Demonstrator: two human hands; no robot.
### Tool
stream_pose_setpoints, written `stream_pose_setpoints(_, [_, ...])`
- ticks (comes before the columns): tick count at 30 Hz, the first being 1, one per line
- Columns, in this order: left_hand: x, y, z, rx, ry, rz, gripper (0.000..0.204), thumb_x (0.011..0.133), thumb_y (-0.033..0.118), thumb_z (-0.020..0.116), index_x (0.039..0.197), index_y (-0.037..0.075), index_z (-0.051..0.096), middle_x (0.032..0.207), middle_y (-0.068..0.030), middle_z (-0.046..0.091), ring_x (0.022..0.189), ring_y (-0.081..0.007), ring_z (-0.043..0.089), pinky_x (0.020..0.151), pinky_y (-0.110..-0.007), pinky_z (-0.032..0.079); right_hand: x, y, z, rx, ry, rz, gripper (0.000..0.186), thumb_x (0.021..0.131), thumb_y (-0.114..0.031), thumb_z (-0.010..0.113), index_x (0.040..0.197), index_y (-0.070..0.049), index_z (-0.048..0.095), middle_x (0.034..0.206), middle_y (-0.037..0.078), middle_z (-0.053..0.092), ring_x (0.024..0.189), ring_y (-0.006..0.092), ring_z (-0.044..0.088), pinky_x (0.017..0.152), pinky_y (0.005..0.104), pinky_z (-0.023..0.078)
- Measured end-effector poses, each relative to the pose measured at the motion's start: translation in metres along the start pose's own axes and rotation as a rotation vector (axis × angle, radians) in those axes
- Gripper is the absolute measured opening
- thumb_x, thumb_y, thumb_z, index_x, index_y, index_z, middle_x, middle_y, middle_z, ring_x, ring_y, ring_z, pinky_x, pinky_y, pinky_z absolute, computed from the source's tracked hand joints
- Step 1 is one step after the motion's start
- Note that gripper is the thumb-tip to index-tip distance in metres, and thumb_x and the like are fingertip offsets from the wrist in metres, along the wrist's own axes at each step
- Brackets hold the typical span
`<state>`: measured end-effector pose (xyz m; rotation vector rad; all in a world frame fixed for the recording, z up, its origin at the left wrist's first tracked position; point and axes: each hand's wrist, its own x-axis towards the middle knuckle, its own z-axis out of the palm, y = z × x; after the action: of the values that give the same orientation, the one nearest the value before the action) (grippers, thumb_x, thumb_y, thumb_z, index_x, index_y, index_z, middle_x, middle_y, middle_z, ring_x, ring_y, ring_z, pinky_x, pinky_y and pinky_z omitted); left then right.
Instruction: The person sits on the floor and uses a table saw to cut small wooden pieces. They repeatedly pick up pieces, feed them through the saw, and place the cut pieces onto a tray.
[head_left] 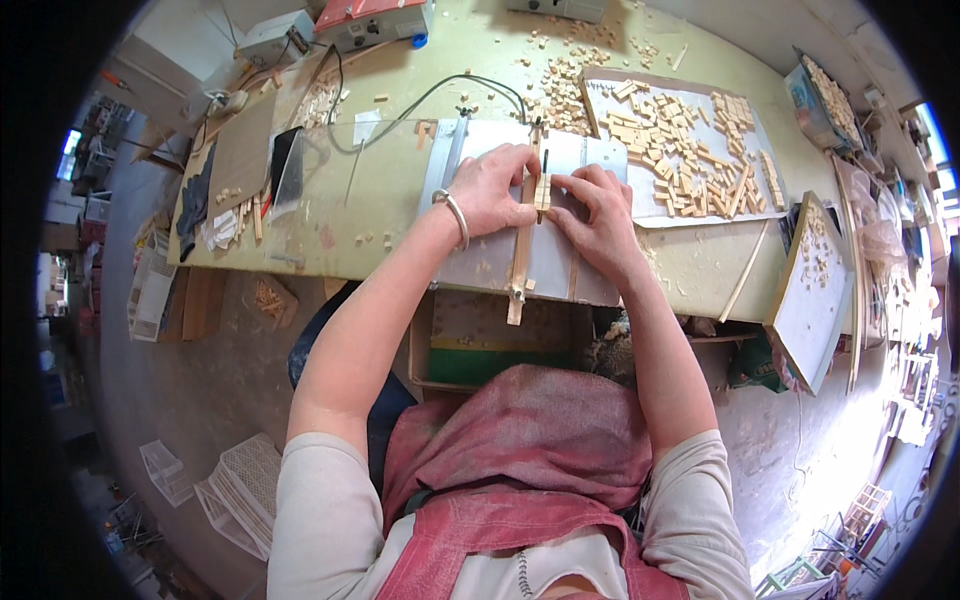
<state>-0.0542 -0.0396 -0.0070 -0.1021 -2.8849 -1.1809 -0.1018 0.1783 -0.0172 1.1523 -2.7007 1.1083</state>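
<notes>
A small pale wood block [543,193] stands between my two hands on a grey metal work plate [470,262]. My left hand [497,188] comes in from its left, with fingers curled over a wooden guide strip [522,255] and the thumb against the block. From the other side, my right hand [597,210] pinches the block between thumb and forefinger. A thin dark upright piece [545,165], which looks like a blade, shows just beyond the block, close to the fingertips of both hands. The fingers partly hide the block.
A shallow tray [645,215] of small wood blocks lies at the right, with loose pieces [565,100] behind the plate. A black cable [430,88] curves over the table at the back. A tilted board [800,300] leans at the right edge, and an open drawer [500,365] sits below.
</notes>
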Motion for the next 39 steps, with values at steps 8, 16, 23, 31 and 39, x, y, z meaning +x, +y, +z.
stream_pose_setpoints(8, [-0.004,0.004,0.0,0.067,0.009,0.031,0.047,0.069,0.026,0.081,0.109,0.01,0.062,0.091,-0.0078,0.058,0.083,-0.0246,0.06,0.076,-0.038,0.054,-0.002,0.002,0.001,0.046,0.027,0.012,0.035,0.085,-0.021,0.078,0.118,-0.009,0.073,0.113,0.008,0.065,0.115,0.0281,0.058,0.105,0.044,0.037])
stream_pose_setpoints(16, [-0.034,0.016,0.008,0.081,0.016,-0.003,0.043,0.068,0.03,0.077,0.105,0.014,0.063,0.099,-0.0099,0.064,0.097,-0.0321,0.065,0.087,-0.046,0.05,-0.021,-0.008,0.004,0.057,0.041,0.0,0.025,0.084,-0.019,0.077,0.108,-0.01,0.073,0.106,0.007,0.063,0.11,0.0285,0.057,0.104,0.0435,0.037])
stream_pose_setpoints(23, [-0.054,0.025,0.002,0.068,-0.048,0.076,0.041,0.072,0.025,0.08,0.107,0.011,0.064,0.097,-0.0084,0.058,0.09,-0.0261,0.061,0.083,-0.039,0.052,-0.035,-0.019,0.0,0.104,0.084,-0.004,0.019,0.079,-0.012,0.069,0.097,-0.009,0.072,0.098,0.007,0.062,0.103,0.0276,0.059,0.1,0.0415,0.04])
stream_pose_setpoints(31, [-0.062,0.028,0.005,-0.047,-0.068,0.051,0.037,0.076,0.019,0.081,0.108,0.008,0.066,0.098,-0.0084,0.061,0.087,-0.0236,0.062,0.081,-0.036,0.054,-0.045,-0.021,0.003,0.075,0.069,-0.039,0.027,0.078,-0.01,0.066,0.104,-0.007,0.071,0.096,0.008,0.062,0.101,0.0292,0.06,0.096,0.042,0.042])
stream_pose_setpoints(39, [-0.064,0.03,0.007,-0.115,0.0,0.0,0.041,0.075,0.017,0.084,0.111,0.007,0.067,0.097,-0.0085,0.061,0.086,-0.0223,0.062,0.079,-0.034,0.054,-0.041,-0.025,0.005,0.049,0.065,-0.038,0.022,0.079,-0.011,0.068,0.101,-0.008,0.07,0.095,0.008,0.063,0.098,0.0297,0.06,0.092,0.0421,0.043])
